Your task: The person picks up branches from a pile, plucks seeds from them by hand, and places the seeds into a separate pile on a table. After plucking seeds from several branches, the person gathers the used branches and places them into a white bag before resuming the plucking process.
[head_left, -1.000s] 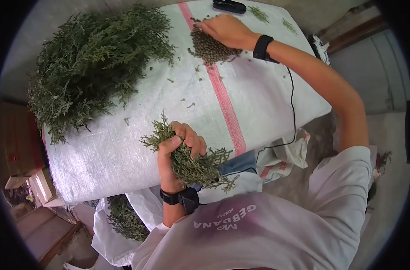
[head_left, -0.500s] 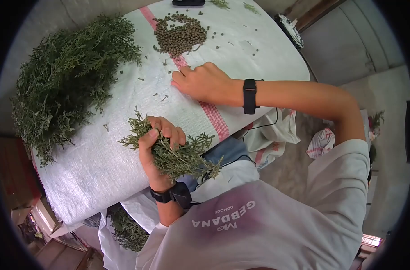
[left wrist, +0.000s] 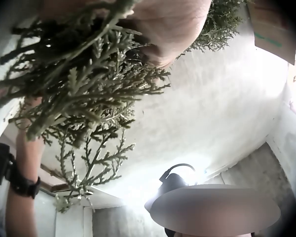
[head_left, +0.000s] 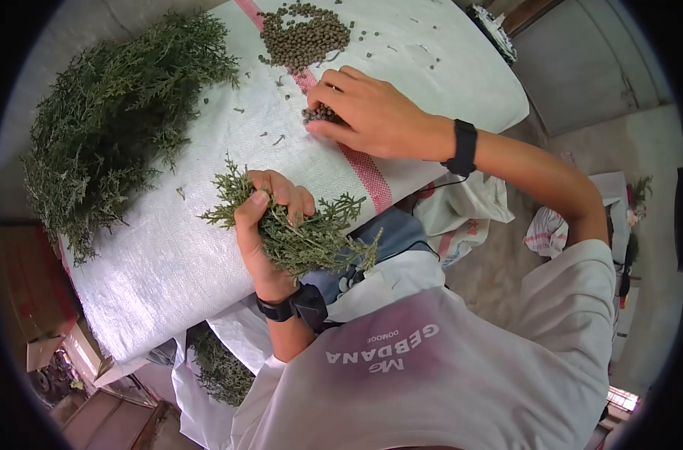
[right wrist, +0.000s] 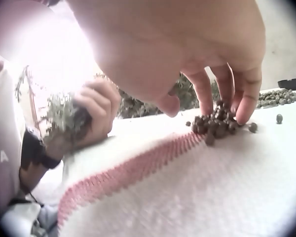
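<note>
Heap of sprigs: a big loose heap of sprigs (head_left: 116, 112) fills the upper left of the head view, lying on the left part of the sack.
Sack: a white woven sack (head_left: 199, 255) runs from lower left to upper right, and everything else rests on it.
Bag: at the lower left, under the sack's edge, a white bag (head_left: 188, 397) hangs open with more green sprigs inside.
Left hand: the left hand (head_left: 270, 225) is at the centre, just off the sack's near edge. Its fingers and thumb are wrapped tight round a bunch.
Bunch of sprigs: the bunch of sprigs (head_left: 311, 244) sticks out of the fist on both sides, left and right. It fills the upper left of the left wrist view.
Left band: a black left band (head_left: 293, 306) sits on that wrist, below the fist.
Pile of berries: a pile of berries (head_left: 308, 37), round and brown, lies at the top centre, beside the red stripe.
Clump of berries: a small clump of berries (head_left: 320, 114) lies on the sack below the pile and well apart from it.
Red stripe: the red stripe (head_left: 368, 176) runs diagonally under the clump.
Right hand: the right hand (head_left: 371, 116) is right of centre, palm down. Its fingers are curled over the clump, with the fingertips touching the berries against the sack.
Right band: a black right band (head_left: 461, 148) is on that wrist.
Shirt: a white shirt (head_left: 461, 375) fills the lower right.
</note>
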Available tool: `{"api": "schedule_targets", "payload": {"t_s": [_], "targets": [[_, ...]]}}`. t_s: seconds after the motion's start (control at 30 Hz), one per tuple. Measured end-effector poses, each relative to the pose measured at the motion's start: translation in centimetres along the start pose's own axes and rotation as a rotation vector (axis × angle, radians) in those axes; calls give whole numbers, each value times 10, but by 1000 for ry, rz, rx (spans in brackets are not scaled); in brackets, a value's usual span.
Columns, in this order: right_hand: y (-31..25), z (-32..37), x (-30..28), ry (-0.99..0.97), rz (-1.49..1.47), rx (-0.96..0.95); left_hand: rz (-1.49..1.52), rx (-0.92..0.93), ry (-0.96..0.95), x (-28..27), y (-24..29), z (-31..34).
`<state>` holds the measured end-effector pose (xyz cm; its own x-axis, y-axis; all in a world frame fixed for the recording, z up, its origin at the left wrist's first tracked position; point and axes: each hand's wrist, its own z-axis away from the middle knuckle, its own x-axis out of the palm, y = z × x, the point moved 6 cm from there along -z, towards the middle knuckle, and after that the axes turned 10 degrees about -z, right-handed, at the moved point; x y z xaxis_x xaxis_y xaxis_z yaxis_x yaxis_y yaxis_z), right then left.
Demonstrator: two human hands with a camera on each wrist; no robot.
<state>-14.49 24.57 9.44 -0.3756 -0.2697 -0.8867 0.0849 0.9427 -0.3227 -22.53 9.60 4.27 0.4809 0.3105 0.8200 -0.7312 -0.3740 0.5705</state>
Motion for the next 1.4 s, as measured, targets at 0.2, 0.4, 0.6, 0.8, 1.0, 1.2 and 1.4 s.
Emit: {"api": "schedule_targets", "payload": {"t_s": [0.2, 0.4, 0.6, 0.8, 1.0, 1.2, 1.4], "targets": [[19, 1, -10, 85, -163, -34, -15, -24, -23, 3, 0, 0], [41, -19, -19, 72, -185, 219, 23, -26, -40, -1, -4, -1], [36, -9, -25, 86, -201, 164, -46, -1, 5, 1, -2, 0], [28, 35, -54, 138, -265, 304, -283, -31, 120, 10, -10, 7], [8, 68, -26, 184, -224, 524, -566, -30, 207, 10, -11, 5], [-4, 71, -11, 313, -181, 585, -590, -72, 342, 10, -11, 10], [-23, 75, 3, 444, -1176, 678, -470, -127, 324, 9, -20, 7]]}}
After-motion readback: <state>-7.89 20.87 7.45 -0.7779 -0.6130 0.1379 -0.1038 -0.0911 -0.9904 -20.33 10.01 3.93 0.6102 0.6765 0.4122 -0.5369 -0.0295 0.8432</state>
